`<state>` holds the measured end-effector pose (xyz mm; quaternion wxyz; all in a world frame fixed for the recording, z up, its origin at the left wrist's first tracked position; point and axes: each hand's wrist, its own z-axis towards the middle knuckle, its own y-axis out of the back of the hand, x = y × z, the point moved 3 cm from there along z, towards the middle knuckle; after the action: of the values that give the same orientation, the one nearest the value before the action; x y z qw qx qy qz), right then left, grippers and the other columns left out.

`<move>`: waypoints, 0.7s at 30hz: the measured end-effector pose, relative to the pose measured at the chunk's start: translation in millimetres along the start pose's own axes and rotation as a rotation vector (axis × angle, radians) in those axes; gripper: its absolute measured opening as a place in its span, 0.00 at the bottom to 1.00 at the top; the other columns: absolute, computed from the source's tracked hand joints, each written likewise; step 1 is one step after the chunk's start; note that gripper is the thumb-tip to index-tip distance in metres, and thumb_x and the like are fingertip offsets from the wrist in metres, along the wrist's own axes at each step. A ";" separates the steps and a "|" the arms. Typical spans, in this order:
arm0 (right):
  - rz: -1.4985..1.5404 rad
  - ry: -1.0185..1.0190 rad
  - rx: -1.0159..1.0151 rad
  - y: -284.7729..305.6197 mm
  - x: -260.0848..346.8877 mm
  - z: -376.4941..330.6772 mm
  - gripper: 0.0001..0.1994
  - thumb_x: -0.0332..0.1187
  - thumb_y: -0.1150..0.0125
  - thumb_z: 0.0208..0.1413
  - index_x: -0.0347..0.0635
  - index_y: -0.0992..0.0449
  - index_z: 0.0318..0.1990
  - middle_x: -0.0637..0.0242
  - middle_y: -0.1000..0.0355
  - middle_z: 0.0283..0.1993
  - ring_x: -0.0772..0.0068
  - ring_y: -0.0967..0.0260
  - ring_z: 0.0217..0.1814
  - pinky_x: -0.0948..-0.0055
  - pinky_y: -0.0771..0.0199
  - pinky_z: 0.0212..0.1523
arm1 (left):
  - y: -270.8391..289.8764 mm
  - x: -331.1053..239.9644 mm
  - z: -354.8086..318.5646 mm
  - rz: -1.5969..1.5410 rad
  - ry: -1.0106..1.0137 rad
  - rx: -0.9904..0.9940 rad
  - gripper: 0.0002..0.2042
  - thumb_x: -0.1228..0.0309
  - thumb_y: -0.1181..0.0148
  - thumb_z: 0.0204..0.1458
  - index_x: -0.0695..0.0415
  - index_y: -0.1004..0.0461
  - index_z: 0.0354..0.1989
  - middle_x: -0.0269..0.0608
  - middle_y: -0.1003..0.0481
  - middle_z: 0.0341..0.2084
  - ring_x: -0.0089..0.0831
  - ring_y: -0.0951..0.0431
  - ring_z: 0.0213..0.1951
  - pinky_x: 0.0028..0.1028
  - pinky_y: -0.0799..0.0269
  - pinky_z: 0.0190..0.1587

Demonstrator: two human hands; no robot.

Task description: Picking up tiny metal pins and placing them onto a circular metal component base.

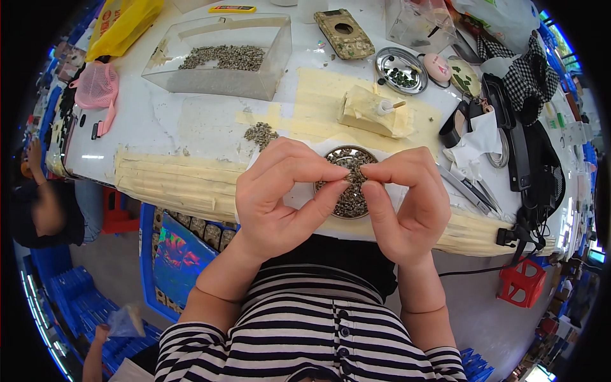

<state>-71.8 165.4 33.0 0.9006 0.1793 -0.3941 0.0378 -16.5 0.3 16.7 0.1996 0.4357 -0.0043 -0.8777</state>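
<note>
Both hands meet above a round metal dish (350, 217) filled with small grey-brown metal-looking pieces (351, 202). My left hand (280, 194) is closed, with its thumb and index fingertips pinched over the dish. Opposite it, my right hand (410, 200) pinches too, its fingertips a short way from the left ones. Whatever sits between the fingertips is too small to name. Just beyond my left hand lies a loose pile of similar pieces (260, 134). A tape-covered block (372, 118) with a small white holder and stick on it stands beyond the dish.
A clear box (219, 87) with more pieces stands far left, near a pink mesh strainer (97, 86). Far right are a metal plate (401, 54) with dark green bits, tweezers (468, 191) and black straps (455, 127). Below the table's taped edge sits a blue crate (147, 254).
</note>
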 end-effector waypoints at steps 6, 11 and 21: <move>-0.091 0.095 0.068 1.3 2.9 2.1 0.13 0.21 0.28 0.42 0.41 0.15 0.39 0.67 0.24 0.30 0.69 0.33 0.31 0.74 0.34 0.32 | 2.0 2.7 -2.0 0.006 -0.040 -0.006 0.10 0.86 0.34 0.45 0.64 0.21 0.37 0.40 0.24 0.29 0.30 0.27 0.32 0.28 0.35 0.38; 0.002 -0.006 0.136 0.9 4.0 0.3 0.07 0.22 0.33 0.50 0.34 0.16 0.38 0.63 0.24 0.33 0.70 0.34 0.35 0.73 0.36 0.37 | 3.5 1.9 -2.4 0.031 -0.066 -0.010 0.10 0.86 0.34 0.45 0.64 0.21 0.37 0.39 0.24 0.29 0.30 0.28 0.32 0.28 0.35 0.37; 0.086 -0.121 0.117 -0.2 -3.6 -1.3 0.06 0.23 0.31 0.49 0.38 0.16 0.36 0.64 0.24 0.31 0.69 0.31 0.32 0.74 0.32 0.34 | 2.6 -0.7 -0.8 0.088 -0.113 0.020 0.09 0.84 0.32 0.45 0.63 0.20 0.36 0.38 0.24 0.29 0.30 0.28 0.32 0.29 0.37 0.38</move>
<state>-73.3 165.9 29.5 0.8606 0.2167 -0.4523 0.0883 -14.6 -1.7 17.2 0.2329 0.3868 -0.0436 -0.8912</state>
